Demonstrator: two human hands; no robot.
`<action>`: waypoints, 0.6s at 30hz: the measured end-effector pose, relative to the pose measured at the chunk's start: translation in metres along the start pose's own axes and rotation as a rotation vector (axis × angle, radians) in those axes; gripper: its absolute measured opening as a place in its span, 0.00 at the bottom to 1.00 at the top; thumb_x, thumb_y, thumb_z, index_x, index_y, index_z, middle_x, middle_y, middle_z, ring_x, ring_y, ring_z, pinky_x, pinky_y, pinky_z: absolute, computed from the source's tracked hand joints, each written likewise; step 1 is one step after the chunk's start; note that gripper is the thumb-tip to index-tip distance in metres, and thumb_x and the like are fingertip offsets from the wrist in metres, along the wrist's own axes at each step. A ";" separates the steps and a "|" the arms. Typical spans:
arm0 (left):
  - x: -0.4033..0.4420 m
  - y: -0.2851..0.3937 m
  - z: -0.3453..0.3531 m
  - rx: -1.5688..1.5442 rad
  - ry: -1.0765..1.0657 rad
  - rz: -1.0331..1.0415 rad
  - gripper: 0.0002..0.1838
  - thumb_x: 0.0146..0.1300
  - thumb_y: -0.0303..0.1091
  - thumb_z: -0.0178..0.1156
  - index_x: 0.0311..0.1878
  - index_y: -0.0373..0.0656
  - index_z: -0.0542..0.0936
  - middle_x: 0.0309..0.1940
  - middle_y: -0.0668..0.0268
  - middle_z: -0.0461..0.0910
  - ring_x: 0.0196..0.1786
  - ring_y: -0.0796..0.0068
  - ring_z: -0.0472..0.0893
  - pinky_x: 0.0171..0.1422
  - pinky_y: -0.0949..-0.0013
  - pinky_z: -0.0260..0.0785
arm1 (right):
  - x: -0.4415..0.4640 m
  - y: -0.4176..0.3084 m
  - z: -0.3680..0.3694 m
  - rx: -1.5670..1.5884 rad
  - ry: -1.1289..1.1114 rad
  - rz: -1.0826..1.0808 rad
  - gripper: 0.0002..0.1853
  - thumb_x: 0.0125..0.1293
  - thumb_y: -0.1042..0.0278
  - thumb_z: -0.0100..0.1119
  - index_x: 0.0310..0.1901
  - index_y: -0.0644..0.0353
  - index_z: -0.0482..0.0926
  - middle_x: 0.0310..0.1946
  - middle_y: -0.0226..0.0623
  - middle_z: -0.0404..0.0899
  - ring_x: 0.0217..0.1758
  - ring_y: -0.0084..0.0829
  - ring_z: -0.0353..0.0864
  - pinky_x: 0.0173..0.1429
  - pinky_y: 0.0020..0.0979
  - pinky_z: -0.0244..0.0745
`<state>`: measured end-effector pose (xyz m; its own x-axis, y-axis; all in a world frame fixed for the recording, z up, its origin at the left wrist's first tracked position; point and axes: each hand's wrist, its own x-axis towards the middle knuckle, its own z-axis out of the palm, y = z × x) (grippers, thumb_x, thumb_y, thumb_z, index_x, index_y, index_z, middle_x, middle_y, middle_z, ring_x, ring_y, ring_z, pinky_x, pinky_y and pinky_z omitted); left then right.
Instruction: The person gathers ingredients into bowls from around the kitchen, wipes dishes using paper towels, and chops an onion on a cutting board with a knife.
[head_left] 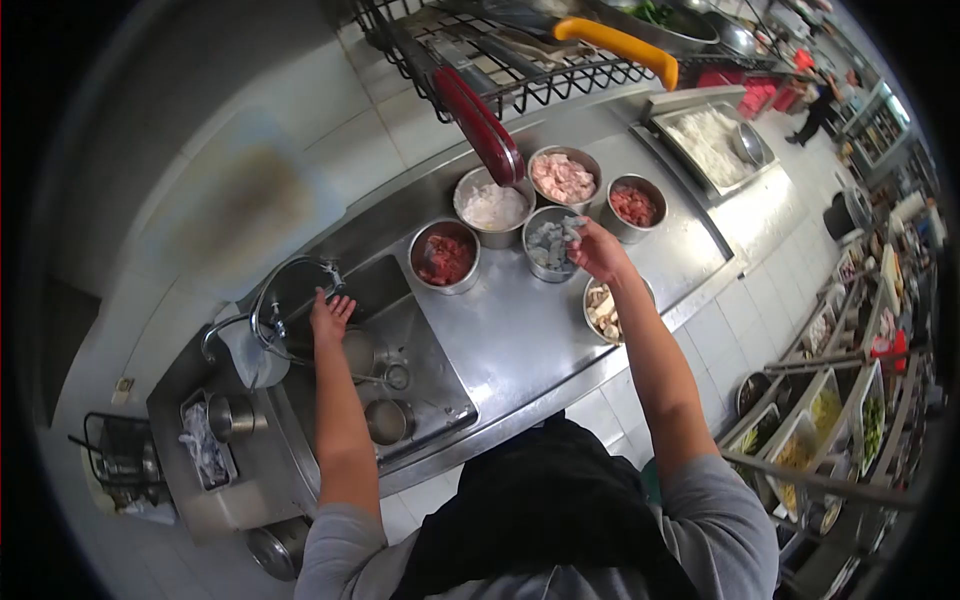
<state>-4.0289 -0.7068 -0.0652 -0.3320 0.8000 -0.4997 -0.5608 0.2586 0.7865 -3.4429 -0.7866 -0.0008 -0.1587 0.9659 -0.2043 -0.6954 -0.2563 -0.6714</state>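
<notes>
My right hand (pixel 600 252) is closed in a pinch on grey raw shrimp (pixel 574 227) at the rim of a steel pot. More grey shrimp (pixel 546 250) lie inside that pot. Around it stand pots of pale pink meat (pixel 563 178), red meat (pixel 633 206), darker red meat (pixel 445 260) and a whitish food (pixel 494 208). Partly behind my right forearm is a pot of cut mushrooms (pixel 602 310). Over the far-left part of the sink (pixel 440 360), beside the hose faucet (pixel 275 320), my left hand (pixel 332 316) is open with its fingers apart.
Overhead, a wire rack (pixel 520 80) carries pans, with a red handle (pixel 480 130) and a yellow handle (pixel 620 45) jutting out. A tray of white powder (pixel 705 140) sits at the right. Food bins (pixel 825 410) line the right side. People stand far off.
</notes>
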 end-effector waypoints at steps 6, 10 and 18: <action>0.018 0.005 -0.008 0.052 -0.079 0.092 0.32 0.73 0.50 0.58 0.68 0.39 0.62 0.57 0.46 0.73 0.57 0.50 0.80 0.58 0.46 0.79 | 0.016 -0.009 0.007 -0.983 0.329 -0.045 0.08 0.66 0.73 0.55 0.46 0.60 0.79 0.28 0.34 0.80 0.29 0.28 0.84 0.29 0.31 0.78; 0.020 0.011 -0.016 0.065 -0.145 0.072 0.28 0.73 0.48 0.58 0.68 0.43 0.63 0.54 0.47 0.76 0.54 0.52 0.82 0.55 0.49 0.79 | 0.037 -0.004 0.005 -1.639 0.247 -0.145 0.13 0.65 0.66 0.55 0.46 0.57 0.85 0.38 0.47 0.86 0.40 0.45 0.88 0.46 0.43 0.82; 0.016 0.010 -0.016 0.022 -0.168 0.016 0.27 0.72 0.44 0.59 0.66 0.42 0.64 0.55 0.46 0.76 0.53 0.53 0.82 0.53 0.50 0.80 | 0.080 0.048 -0.034 -2.320 -0.045 0.005 0.14 0.61 0.56 0.62 0.39 0.57 0.85 0.41 0.49 0.86 0.45 0.48 0.86 0.50 0.45 0.81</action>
<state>-4.0518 -0.6999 -0.0713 -0.2083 0.8826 -0.4214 -0.5391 0.2559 0.8025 -3.4651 -0.7233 -0.0738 -0.1898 0.9569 -0.2199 0.9814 0.1783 -0.0709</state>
